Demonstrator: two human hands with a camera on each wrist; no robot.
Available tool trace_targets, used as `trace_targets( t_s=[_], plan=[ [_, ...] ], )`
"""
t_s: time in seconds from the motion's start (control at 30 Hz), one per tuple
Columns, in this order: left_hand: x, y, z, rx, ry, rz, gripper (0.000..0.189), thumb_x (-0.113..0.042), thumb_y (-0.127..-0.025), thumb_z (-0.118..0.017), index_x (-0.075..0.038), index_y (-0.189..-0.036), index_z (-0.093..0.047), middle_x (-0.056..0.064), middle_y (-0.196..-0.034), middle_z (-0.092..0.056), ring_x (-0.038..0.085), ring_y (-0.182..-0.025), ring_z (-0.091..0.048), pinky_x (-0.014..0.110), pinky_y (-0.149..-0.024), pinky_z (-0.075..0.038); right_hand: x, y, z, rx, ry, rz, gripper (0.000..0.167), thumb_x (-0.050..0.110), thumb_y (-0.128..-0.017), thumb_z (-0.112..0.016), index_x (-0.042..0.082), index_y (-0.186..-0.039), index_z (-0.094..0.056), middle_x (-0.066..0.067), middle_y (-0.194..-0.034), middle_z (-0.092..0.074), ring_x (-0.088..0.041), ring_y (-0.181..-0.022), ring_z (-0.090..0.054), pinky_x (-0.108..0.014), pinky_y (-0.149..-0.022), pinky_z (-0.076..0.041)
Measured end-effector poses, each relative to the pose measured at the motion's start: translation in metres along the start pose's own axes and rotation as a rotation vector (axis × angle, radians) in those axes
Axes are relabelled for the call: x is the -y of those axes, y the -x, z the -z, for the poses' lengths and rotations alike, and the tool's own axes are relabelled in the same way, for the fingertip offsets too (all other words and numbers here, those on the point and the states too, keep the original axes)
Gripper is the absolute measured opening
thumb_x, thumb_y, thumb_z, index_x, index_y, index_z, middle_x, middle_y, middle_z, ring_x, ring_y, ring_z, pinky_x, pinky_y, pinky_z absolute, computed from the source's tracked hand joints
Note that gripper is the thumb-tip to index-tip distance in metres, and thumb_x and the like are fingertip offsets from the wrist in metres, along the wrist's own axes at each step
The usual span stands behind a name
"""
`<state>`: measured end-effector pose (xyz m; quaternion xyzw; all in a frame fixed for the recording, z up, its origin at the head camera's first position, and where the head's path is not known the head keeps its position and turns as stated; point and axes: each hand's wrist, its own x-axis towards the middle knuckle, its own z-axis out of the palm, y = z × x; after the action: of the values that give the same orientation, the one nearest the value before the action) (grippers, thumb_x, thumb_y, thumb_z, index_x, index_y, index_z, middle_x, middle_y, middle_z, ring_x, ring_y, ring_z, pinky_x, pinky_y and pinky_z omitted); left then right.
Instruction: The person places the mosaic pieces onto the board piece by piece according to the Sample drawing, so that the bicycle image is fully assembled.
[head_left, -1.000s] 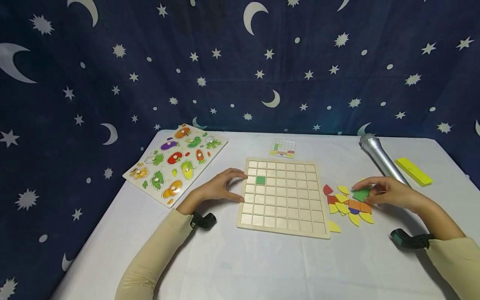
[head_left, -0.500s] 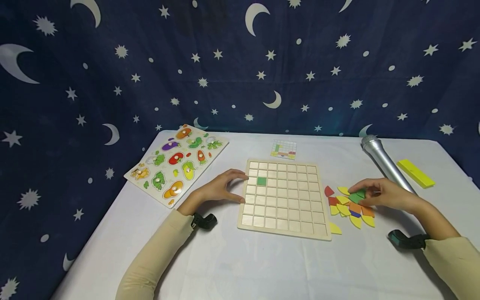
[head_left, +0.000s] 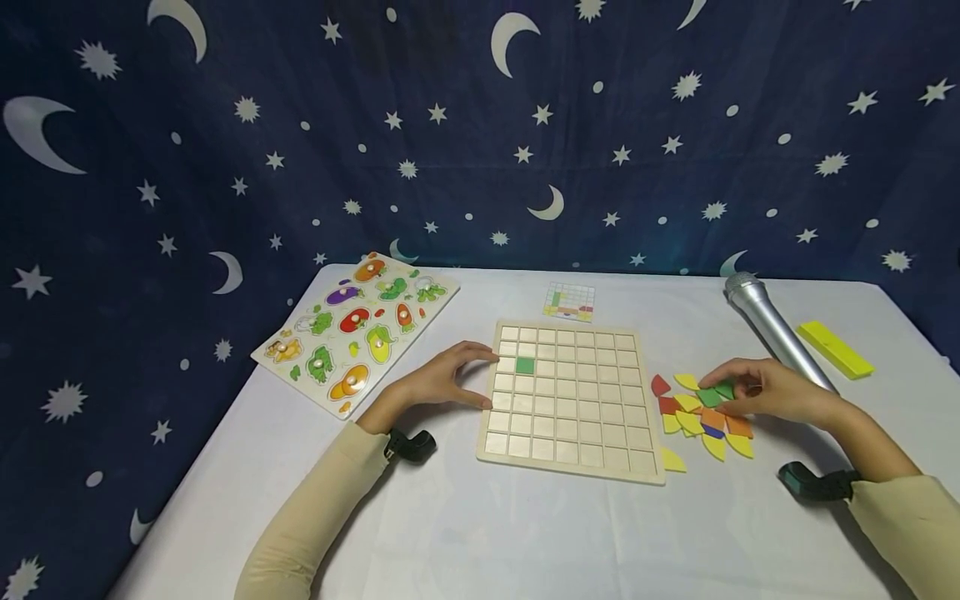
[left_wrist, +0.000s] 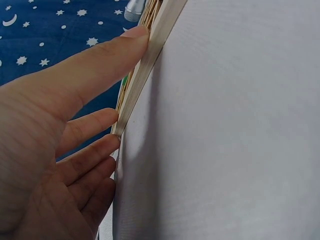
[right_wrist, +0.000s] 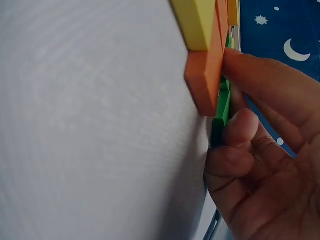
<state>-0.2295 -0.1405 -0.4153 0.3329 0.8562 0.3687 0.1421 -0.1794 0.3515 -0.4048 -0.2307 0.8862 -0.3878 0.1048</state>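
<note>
A wooden grid board lies in the middle of the table, one green square set in its upper left. My left hand touches the board's left edge with thumb and fingertips, fingers fairly straight and spread. Right of the board, my right hand pinches a green tile low over the loose pieces. A second green piece shows beneath its fingers. In the right wrist view, an orange tile stands near the thumb; the curled fingers hide part of the green pieces.
Yellow quarter pieces, red pieces and a blue piece lie around the right hand. A pattern card sits behind the board. A vegetable puzzle lies left; a silver microphone and yellow box lie right.
My right hand has shifted slightly left over the pieces, bringing the green tile left with it. My left hand stays at the board's edge.
</note>
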Motion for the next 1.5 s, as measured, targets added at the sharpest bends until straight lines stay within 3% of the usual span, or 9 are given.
trace_targets(
  t_s=[0.33,0.77,0.93,1.13,1.27,1.37,1.5],
  plan=[
    [-0.001,0.0,0.0,-0.002,0.002,0.006,0.071,-0.017,-0.076,-0.085,-0.003,-0.137,-0.054,0.018,-0.142,-0.045,0.032,-0.136,-0.038,0.048,-0.115,-0.027,0.001,-0.001,-0.002,-0.044,0.045,-0.008,0.032,0.001,-0.079,-0.078,-0.005,-0.108,-0.067,0.002,-0.079,-0.054,-0.013,-0.06,-0.044,-0.027,-0.05,-0.033],
    [-0.003,0.001,0.001,-0.004,-0.002,0.004,0.071,-0.017,-0.076,-0.085,-0.002,-0.137,-0.054,0.018,-0.142,-0.045,0.032,-0.136,-0.038,0.047,-0.115,-0.028,0.007,-0.002,-0.004,-0.033,-0.033,0.045,0.031,0.001,-0.081,-0.077,-0.001,-0.11,-0.068,0.002,-0.075,-0.055,-0.016,-0.062,-0.047,-0.029,-0.05,-0.035],
    [-0.003,0.001,0.001,-0.003,-0.001,-0.001,0.07,-0.017,-0.076,-0.085,-0.002,-0.137,-0.054,0.018,-0.141,-0.045,0.032,-0.136,-0.038,0.047,-0.115,-0.028,0.014,-0.007,-0.006,-0.001,-0.059,0.067,0.03,0.001,-0.082,-0.075,-0.001,-0.111,-0.067,0.005,-0.089,-0.064,-0.017,-0.06,-0.05,-0.027,-0.049,-0.04],
    [-0.003,0.0,0.002,0.003,-0.003,-0.002,0.07,-0.017,-0.076,-0.085,-0.003,-0.137,-0.053,0.018,-0.142,-0.045,0.033,-0.136,-0.038,0.048,-0.115,-0.028,0.023,-0.014,-0.007,0.039,-0.086,0.076,0.03,0.002,-0.084,-0.074,-0.001,-0.113,-0.067,0.004,-0.09,-0.065,-0.019,-0.059,-0.051,-0.028,-0.049,-0.042],
    [-0.004,-0.001,0.002,0.002,0.013,-0.008,0.07,-0.016,-0.076,-0.085,-0.002,-0.137,-0.053,0.019,-0.141,-0.045,0.033,-0.136,-0.038,0.048,-0.115,-0.027,0.031,-0.021,-0.009,0.032,-0.091,0.042,0.031,0.005,-0.083,-0.076,0.001,-0.112,-0.068,0.004,-0.08,-0.059,-0.019,-0.06,-0.048,-0.028,-0.049,-0.038],
    [-0.003,0.0,0.001,0.003,0.013,0.002,0.07,-0.016,-0.076,-0.085,-0.002,-0.137,-0.053,0.019,-0.141,-0.045,0.033,-0.136,-0.038,0.048,-0.115,-0.028,0.037,-0.03,-0.012,0.058,-0.119,0.029,0.032,0.007,-0.083,-0.076,0.001,-0.113,-0.068,0.003,-0.082,-0.061,-0.019,-0.062,-0.048,-0.027,-0.051,-0.039],
    [-0.002,0.0,0.001,0.006,0.005,0.01,0.071,-0.016,-0.076,-0.085,-0.002,-0.137,-0.053,0.018,-0.142,-0.044,0.032,-0.136,-0.038,0.048,-0.115,-0.028,0.042,-0.04,-0.016,0.123,-0.158,0.045,0.033,0.006,-0.085,-0.074,-0.003,-0.116,-0.066,0.002,-0.096,-0.065,-0.017,-0.067,-0.05,-0.025,-0.056,-0.043]
  ],
)
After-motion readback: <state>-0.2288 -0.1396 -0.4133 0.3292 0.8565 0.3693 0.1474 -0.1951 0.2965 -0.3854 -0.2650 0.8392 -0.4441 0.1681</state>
